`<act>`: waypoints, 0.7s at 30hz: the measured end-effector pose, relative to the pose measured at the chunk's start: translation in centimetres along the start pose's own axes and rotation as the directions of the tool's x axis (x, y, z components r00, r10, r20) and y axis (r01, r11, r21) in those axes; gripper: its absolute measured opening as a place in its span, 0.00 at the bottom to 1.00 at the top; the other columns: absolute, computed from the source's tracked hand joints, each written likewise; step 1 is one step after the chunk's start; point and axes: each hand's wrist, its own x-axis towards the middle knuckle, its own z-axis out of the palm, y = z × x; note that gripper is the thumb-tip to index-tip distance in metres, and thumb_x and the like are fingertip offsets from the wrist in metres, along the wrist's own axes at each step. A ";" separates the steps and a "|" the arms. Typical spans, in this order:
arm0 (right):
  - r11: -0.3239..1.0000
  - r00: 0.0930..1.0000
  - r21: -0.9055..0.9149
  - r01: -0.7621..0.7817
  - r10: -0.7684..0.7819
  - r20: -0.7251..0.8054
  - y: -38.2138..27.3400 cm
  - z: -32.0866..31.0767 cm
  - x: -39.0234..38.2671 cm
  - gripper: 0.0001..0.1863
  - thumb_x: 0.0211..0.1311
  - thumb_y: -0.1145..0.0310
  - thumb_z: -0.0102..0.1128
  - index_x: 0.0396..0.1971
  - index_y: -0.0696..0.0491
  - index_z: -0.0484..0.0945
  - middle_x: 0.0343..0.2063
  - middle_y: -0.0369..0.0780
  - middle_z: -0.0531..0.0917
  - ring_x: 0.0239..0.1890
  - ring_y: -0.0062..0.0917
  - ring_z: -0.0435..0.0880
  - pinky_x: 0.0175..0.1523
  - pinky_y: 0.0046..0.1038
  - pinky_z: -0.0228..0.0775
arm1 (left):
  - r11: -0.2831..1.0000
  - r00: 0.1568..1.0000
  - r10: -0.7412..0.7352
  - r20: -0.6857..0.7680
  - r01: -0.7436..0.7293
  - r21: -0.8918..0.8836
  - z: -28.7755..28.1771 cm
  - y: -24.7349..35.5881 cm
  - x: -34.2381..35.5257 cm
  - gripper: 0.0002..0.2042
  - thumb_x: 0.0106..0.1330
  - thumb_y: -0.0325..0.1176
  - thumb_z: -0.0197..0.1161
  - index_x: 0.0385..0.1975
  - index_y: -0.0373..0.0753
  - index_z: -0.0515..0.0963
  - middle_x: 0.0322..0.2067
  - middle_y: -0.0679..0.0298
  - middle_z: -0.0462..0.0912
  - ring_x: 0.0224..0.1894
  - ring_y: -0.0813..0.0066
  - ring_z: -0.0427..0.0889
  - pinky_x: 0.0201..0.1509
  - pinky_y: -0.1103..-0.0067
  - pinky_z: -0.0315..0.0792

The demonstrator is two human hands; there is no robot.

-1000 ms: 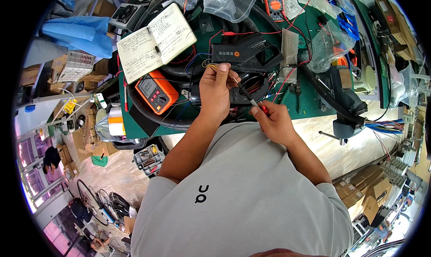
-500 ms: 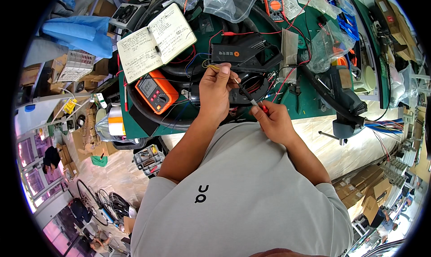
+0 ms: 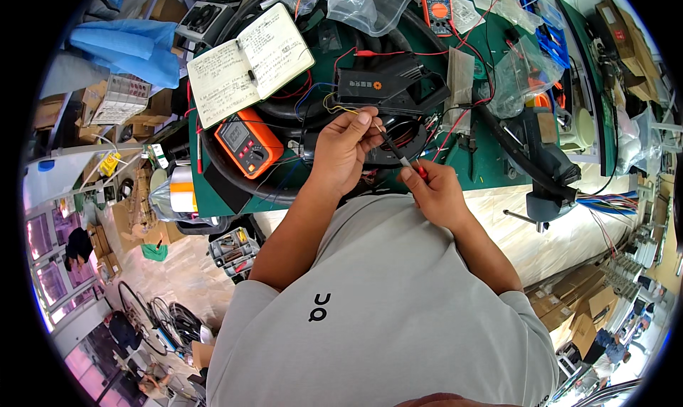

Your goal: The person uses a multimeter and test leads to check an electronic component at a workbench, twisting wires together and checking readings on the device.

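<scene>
My left hand (image 3: 347,145) pinches a thin yellow wire (image 3: 346,109) between thumb and forefinger. That wire loops out from beside a black plastic housing (image 3: 356,87) with an orange mark. In my right hand (image 3: 435,193) is a slim pen-like tool (image 3: 393,148), dark along its shaft, with a light grey section and red by the fingers. Its tip slants up and left, close to my left fingertips; whether it touches the wire is hidden. Below the housing lies a black part with coiled wires (image 3: 402,138), partly behind the tool.
Left on the green bench (image 3: 213,202) are an open notebook (image 3: 277,58) and an orange meter (image 3: 249,145). A second orange meter (image 3: 437,10) lies at the back. Pliers (image 3: 464,158), a clear bag (image 3: 526,76) and a thick black cable (image 3: 509,138) occupy the right side.
My left hand has shifted slightly right and down with the yellow wire, nearer to the tool. My right hand keeps nearly the same place and grip.
</scene>
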 end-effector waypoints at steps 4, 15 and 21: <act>0.999 0.999 0.035 -0.030 0.030 -0.014 -0.6 0.0 -0.1 0.16 0.65 0.63 0.56 0.22 0.60 0.73 0.10 0.34 0.65 0.18 0.14 0.58 0.20 0.25 0.53 | 0.999 1.000 -0.028 -0.013 0.028 0.037 -0.2 0.0 0.1 0.10 0.65 0.35 0.60 0.40 0.37 0.78 0.34 0.65 0.81 0.36 0.78 0.79 0.42 0.81 0.73; 0.941 0.787 0.279 -0.189 0.315 -0.530 7.1 -7.7 3.3 0.18 0.66 0.57 0.50 0.28 0.58 0.78 0.14 0.31 0.70 0.12 0.12 0.64 0.16 0.18 0.54 | 0.949 0.961 0.110 -0.255 -0.025 0.314 -4.2 -0.7 -3.3 0.17 0.64 0.29 0.59 0.51 0.30 0.70 0.31 0.61 0.79 0.32 0.77 0.78 0.38 0.81 0.75; 0.879 0.822 -0.423 -0.221 -0.066 -0.566 11.5 -13.2 5.8 0.20 0.62 0.56 0.52 0.25 0.61 0.75 0.20 0.52 0.78 0.25 0.47 0.78 0.32 0.42 0.67 | 0.762 0.904 0.389 -0.175 -0.209 0.613 -5.0 0.5 -4.3 0.26 0.66 0.25 0.54 0.64 0.35 0.58 0.29 0.62 0.77 0.31 0.77 0.78 0.38 0.81 0.75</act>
